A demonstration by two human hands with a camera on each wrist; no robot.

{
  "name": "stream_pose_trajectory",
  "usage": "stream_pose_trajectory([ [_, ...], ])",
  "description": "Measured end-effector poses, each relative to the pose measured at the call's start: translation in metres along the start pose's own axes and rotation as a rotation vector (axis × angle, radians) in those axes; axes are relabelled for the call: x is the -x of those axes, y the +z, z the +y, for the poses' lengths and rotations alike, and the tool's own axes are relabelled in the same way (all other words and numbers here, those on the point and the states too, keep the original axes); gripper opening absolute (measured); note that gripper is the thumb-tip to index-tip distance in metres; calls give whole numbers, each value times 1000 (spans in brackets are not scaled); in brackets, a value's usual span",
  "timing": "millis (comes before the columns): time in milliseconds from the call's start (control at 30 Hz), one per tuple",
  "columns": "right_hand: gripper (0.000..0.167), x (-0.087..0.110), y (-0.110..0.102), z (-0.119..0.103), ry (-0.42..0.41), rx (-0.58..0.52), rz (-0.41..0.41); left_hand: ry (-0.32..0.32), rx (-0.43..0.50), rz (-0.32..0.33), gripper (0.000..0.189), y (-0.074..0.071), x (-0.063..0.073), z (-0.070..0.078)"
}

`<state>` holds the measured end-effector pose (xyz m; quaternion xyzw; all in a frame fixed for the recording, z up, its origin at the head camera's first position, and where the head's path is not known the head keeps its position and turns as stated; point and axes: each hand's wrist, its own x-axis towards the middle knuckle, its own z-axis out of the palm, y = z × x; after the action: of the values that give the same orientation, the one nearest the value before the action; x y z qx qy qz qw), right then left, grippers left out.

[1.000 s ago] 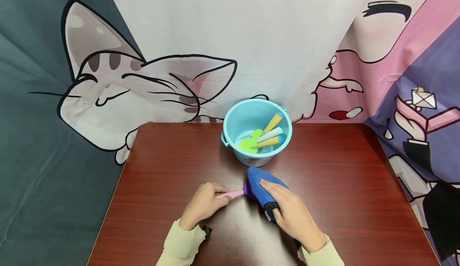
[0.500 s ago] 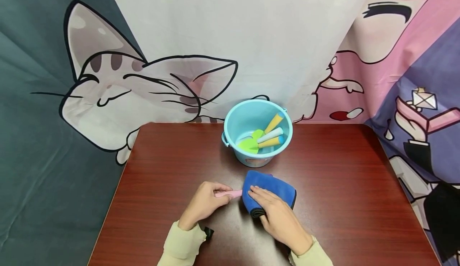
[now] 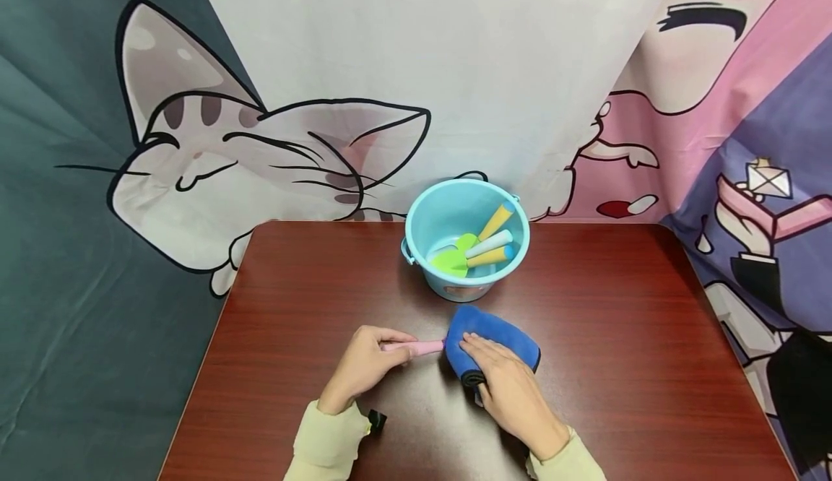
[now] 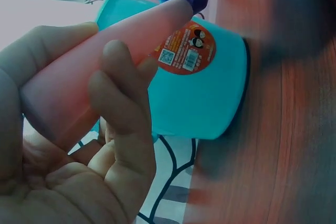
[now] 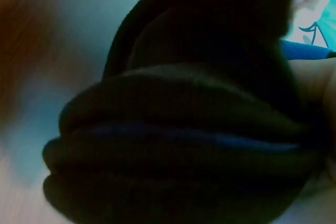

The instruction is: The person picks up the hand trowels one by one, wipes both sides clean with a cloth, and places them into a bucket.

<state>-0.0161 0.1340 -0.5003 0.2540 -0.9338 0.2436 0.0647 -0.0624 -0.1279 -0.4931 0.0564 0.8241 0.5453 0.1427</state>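
My left hand [image 3: 361,362] pinches the pink handle [image 3: 424,348] of a toy sand tool between thumb and fingers, holding it over the front middle of the table. In the left wrist view the handle [image 4: 126,40] tapers up to a purple neck [image 4: 198,2]. A folded blue cloth [image 3: 497,328] with black edging covers the tool's head, so the head's shape is hidden. Fingers of my right hand [image 3: 516,393] lie over the cloth and the thumb is underneath, gripping it. Dark folds of the cloth [image 5: 178,103] fill most of the right wrist view.
Behind the hands stands a light blue bucket [image 3: 416,224] with several toy tools inside, among them a green shovel [image 3: 450,263] with a yellow handle. The red-brown table [image 3: 299,279] ends at a printed curtain [image 3: 520,55].
The cloth in my right hand slid right and toward me along the tool's head, then slightly back up. My left hand keeps its pinch on the handle, nearly in place, drawn slightly left.
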Motion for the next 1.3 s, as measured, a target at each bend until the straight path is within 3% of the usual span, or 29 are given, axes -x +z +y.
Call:
stream_pose_trajectory([
  [433,72,8,-11,23,61,1,84,-92,148,27,11,-10,1,-9],
  [633,76,11,-26,32,82,15,215,-118,169,59,11,-14,1,-12],
  [833,79,14,-38,33,96,-37,324,-131,140,70,10,-11,1,-13],
  [1067,74,10,-41,18,14,-70,272,-122,112,52,10,-1,-2,-9],
  [1300,74,4,-29,4,-102,-89,208,-99,117,38,9,4,-3,-7],
])
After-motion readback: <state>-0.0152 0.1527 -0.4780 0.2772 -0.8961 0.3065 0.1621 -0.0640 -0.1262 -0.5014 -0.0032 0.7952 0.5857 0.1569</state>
